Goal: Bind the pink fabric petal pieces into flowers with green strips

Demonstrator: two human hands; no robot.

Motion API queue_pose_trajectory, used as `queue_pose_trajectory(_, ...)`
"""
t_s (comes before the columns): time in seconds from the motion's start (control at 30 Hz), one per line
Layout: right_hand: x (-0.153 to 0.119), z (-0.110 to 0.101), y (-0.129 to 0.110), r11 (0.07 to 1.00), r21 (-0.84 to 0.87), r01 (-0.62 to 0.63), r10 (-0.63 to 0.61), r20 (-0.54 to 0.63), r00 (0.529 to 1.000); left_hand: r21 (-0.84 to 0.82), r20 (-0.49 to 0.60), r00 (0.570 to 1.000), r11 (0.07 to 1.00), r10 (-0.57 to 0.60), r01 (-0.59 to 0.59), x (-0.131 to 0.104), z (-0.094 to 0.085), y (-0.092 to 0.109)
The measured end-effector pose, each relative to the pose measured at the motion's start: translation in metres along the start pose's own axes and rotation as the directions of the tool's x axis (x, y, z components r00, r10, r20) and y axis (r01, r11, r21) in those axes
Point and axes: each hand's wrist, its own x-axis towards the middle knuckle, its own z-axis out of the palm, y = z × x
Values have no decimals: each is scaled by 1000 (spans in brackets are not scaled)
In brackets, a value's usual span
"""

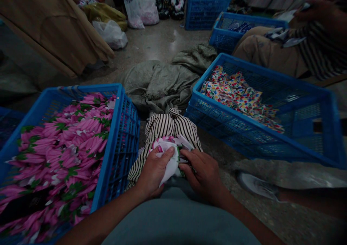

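Observation:
Above my lap, a white fabric piece with pink and green edging (170,165) is bunched between my hands. My left hand (155,169) is closed on it, thumb pressed on top. On its other side my right hand (202,172) has bent fingers pinching the edge of the same piece. Striped trousers (159,125) cover my legs beneath it. To my left stands a blue plastic crate (119,104) heaped with pink, white and green fabric pieces (78,143). A dark flat object (25,203) lies on that heap.
At the right, another blue crate (271,76) holds colourful printed fabric pieces (233,89). Beyond it a co-worker's hands (317,11) hold cloth. A grey-green sack (162,82) lies on the floor ahead. More blue crates (208,8) and white plastic bags (111,35) stand farther back.

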Motion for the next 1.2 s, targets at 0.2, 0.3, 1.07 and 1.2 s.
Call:
queue_pose_trajectory(0.2,0,-2,-1,1000,-19,22,-23,-9,1000,5,33,999,1000,10,-10,0,-2,-4)
queue_pose_trajectory(0.3,-1,-1,0,999,42,3,-2,-3,1000,13,53,998,1000,13,-14,0,-4,-5)
queue_pose_trajectory(1.07,15,12,5,25,912,-409,560,326,762,-45,216,975,998,49,-40,10,-5,-9)
queue_pose_trajectory(1.2,12,17,17,-90,930,-355,694,314,648,-279,178,984,959,-2,52,12,-2,-10)
